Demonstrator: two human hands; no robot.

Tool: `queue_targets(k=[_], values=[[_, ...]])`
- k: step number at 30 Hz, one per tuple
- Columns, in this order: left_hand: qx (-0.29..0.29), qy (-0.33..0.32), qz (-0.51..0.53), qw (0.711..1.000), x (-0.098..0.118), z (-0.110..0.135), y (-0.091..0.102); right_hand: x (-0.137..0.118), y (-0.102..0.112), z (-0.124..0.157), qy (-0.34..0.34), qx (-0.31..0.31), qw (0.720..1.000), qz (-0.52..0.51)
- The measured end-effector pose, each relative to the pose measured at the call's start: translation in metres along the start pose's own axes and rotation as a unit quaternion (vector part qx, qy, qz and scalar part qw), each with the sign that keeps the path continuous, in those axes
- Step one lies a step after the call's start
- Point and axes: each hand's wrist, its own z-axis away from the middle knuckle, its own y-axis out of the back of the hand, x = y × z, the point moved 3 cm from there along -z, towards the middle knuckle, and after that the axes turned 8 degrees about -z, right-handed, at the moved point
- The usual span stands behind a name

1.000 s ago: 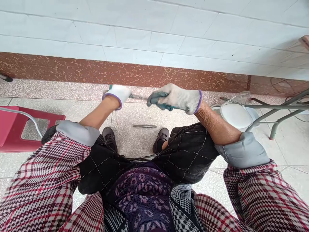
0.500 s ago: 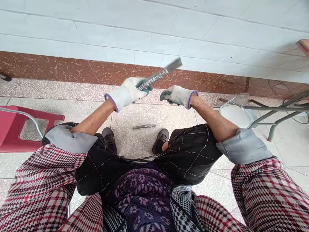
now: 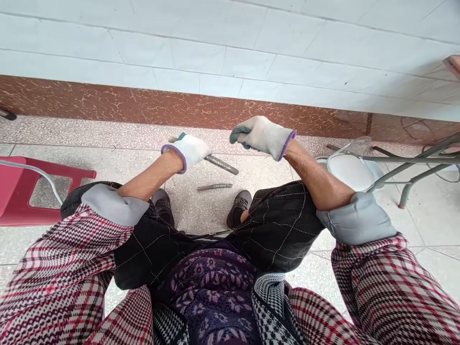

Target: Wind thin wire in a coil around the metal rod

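Observation:
I sit looking down past my knees at a speckled floor. My gloved left hand [image 3: 189,148] is closed round a grey ribbed metal rod [image 3: 223,165], which points down and to the right from the fist. My gloved right hand [image 3: 260,134] hovers a short way right of it with the fingers loosely curled and nothing in them. A second ribbed rod [image 3: 214,187] lies flat on the floor between my two shoes, just below the held rod's tip.
A red plastic stool [image 3: 21,191] stands at the left. A white bucket [image 3: 347,170] and the grey metal legs of a table [image 3: 413,165] are at the right. A brown skirting band and white tiled wall run across the back.
My right hand let go of the rod. My left hand swung it up toward the wall, then down, so it now points at the floor.

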Motion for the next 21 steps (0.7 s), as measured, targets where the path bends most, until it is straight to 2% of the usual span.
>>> queue_targets(k=[2, 4, 7, 10, 11, 13, 17, 19, 21], values=[[-0.01, -0.031, -0.002, 0.999, 0.01, 0.009, 0.004, 0.015, 0.01, -0.003, -0.036, 0.029, 0.999, -0.01], [0.015, -0.048, 0.072, 0.996, 0.018, 0.02, 0.019, 0.027, 0.011, -0.004, -0.053, 0.013, 0.996, -0.064], [0.084, -0.012, 0.259, 0.962, 0.02, 0.032, 0.044, 0.032, 0.002, -0.001, -0.033, -0.038, 0.986, -0.158], [0.137, 0.006, 0.347, 0.928, 0.011, 0.033, 0.053, 0.03, -0.002, -0.002, 0.009, -0.048, 0.982, -0.181], [0.145, -0.002, 0.35, 0.925, 0.007, 0.031, 0.053, 0.03, -0.001, -0.004, 0.02, -0.041, 0.985, -0.168], [0.146, -0.012, 0.313, 0.939, -0.001, 0.027, 0.05, 0.033, 0.004, -0.01, 0.034, -0.004, 0.993, -0.112], [0.135, 0.011, 0.157, 0.978, -0.011, 0.023, 0.049, 0.046, 0.022, -0.017, 0.017, 0.129, 0.991, -0.011], [0.133, 0.016, 0.116, 0.984, -0.012, 0.024, 0.051, 0.044, 0.029, -0.012, 0.017, 0.179, 0.983, -0.036], [0.134, 0.023, 0.096, 0.986, -0.01, 0.027, 0.053, 0.032, 0.034, -0.001, 0.048, 0.222, 0.97, -0.086]])
